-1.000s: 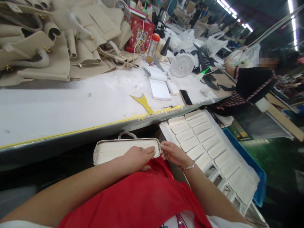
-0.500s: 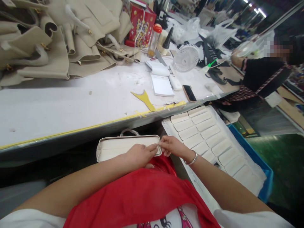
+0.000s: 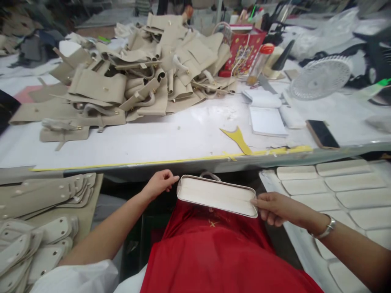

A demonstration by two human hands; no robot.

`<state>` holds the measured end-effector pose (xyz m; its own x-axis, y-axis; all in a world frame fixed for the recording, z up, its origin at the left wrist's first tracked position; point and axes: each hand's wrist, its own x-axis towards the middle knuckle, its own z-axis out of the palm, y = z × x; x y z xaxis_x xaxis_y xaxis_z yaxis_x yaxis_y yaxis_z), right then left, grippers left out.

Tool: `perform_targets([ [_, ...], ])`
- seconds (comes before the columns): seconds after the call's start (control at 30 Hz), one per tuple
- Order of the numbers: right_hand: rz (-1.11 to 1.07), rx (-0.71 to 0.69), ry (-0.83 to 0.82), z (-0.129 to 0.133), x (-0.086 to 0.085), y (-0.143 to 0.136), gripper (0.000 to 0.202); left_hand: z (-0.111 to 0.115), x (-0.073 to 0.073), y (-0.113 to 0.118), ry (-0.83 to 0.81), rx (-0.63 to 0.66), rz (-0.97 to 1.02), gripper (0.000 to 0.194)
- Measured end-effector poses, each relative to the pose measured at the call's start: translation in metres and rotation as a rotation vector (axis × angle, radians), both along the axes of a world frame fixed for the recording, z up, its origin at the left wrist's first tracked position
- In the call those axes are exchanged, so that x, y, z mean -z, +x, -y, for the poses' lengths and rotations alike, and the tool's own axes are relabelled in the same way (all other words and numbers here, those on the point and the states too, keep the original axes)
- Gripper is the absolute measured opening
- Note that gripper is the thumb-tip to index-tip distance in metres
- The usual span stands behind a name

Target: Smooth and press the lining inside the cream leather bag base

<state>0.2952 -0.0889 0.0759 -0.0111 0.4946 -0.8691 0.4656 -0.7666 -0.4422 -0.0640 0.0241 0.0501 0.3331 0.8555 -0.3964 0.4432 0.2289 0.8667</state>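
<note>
The cream bag panel (image 3: 217, 195) lies between both hands: right hand (image 3: 276, 207) fingers pinch its right end; left hand (image 3: 159, 184) fingers curl loosely beside its left end. Likely light, semi-stiff; grip by the ends.

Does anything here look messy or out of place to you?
Mostly the heap of beige pieces on the white table: they lie tumbled over one another, not stacked. A yellow cut-out lies loose near the edge. The cream bag held by the right hand looks undamaged.
</note>
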Motion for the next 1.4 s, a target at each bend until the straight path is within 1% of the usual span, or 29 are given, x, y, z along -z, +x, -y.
perform_targets([
  [0.07,-0.031,-0.012,-0.040,-0.003,-0.004,0.002,0.042,-0.009,0.017,-0.007,-0.229,0.114,0.053,0.042],
  [0.1,-0.037,-0.019,-0.049,-0.004,-0.005,0.003,0.042,-0.012,0.022,-0.007,-0.300,0.160,0.086,0.043],
  [0.13,-0.040,-0.029,-0.054,-0.005,-0.005,0.004,0.043,-0.014,0.026,-0.005,-0.345,0.193,0.112,0.044],
  [0.2,-0.048,-0.051,-0.062,-0.008,-0.003,0.006,0.044,-0.017,0.026,-0.002,-0.398,0.247,0.124,0.045],
  [0.3,-0.058,-0.082,-0.086,-0.010,0.003,0.009,0.045,-0.024,0.019,0.004,-0.453,0.338,0.049,0.044],
  [0.37,-0.056,-0.074,-0.101,-0.011,0.009,0.011,0.046,-0.029,0.016,0.007,-0.468,0.374,-0.009,0.044],
  [0.43,-0.062,-0.046,-0.113,-0.012,0.015,0.012,0.047,-0.032,0.016,0.009,-0.480,0.380,-0.041,0.044],
  [0.53,-0.083,-0.007,-0.139,-0.015,0.021,0.016,0.049,-0.033,0.019,0.013,-0.496,0.349,-0.047,0.045],
  [0.6,-0.102,0.006,-0.153,-0.017,0.021,0.018,0.049,-0.033,0.019,0.015,-0.509,0.323,-0.036,0.046],
  [0.7,-0.142,0.020,-0.152,-0.019,0.015,0.019,0.047,-0.030,0.015,0.017,-0.535,0.318,-0.025,0.046],
  [0.77,-0.178,0.040,-0.129,-0.017,0.010,0.019,0.045,-0.028,0.014,0.017,-0.536,0.333,-0.037,0.045],
  [0.83,-0.211,0.077,-0.074,-0.013,0.008,0.019,0.044,-0.030,0.014,0.015,-0.532,0.379,-0.072,0.044],
  [0.9,-0.207,0.117,0.020,-0.007,0.008,0.020,0.043,-0.034,0.016,0.014,-0.453,0.477,-0.128,0.044],
  [0.93,-0.191,0.132,0.076,-0.002,0.010,0.020,0.042,-0.037,0.016,0.014,-0.360,0.537,-0.165,0.043],
  [1.0,-0.140,0.150,0.196,0.006,0.014,0.019,0.040,-0.041,0.013,0.016,-0.100,0.643,-0.233,0.042],
  [1.03,-0.117,0.152,0.258,0.010,0.016,0.018,0.039,-0.042,0.010,0.020,0.039,0.675,-0.255,0.044],
  [1.07,-0.096,0.149,0.327,0.012,0.018,0.017,0.037,-0.041,0.006,0.025,0.160,0.696,-0.266,0.050],
  [1.13,-0.049,0.127,0.498,0.016,0.020,0.014,0.033,-0.036,-0.003,0.044,0.325,0.729,-0.251,0.066],
  [1.17,-0.018,0.103,0.595,0.016,0.021,0.013,0.034,-0.032,-0.008,0.057,0.379,0.752,-0.230,0.069],
  [1.2,0.020,0.069,0.692,0.015,0.021,0.012,0.038,-0.026,-0.013,0.071,0.418,0.783,-0.207,0.068],
  [1.27,0.103,-0.033,0.850,0.011,0.019,0.011,0.046,-0.016,-0.020,0.103,0.462,0.865,-0.157,0.059],
  [1.33,0.170,-0.165,0.941,0.007,0.016,0.010,0.046,-0.008,-0.023,0.131,0.496,0.955,-0.128,0.049],
  [1.4,0.222,-0.296,0.993,0.003,0.013,0.010,0.040,-0.003,-0.021,0.150,0.534,1.018,-0.127,0.039],
])
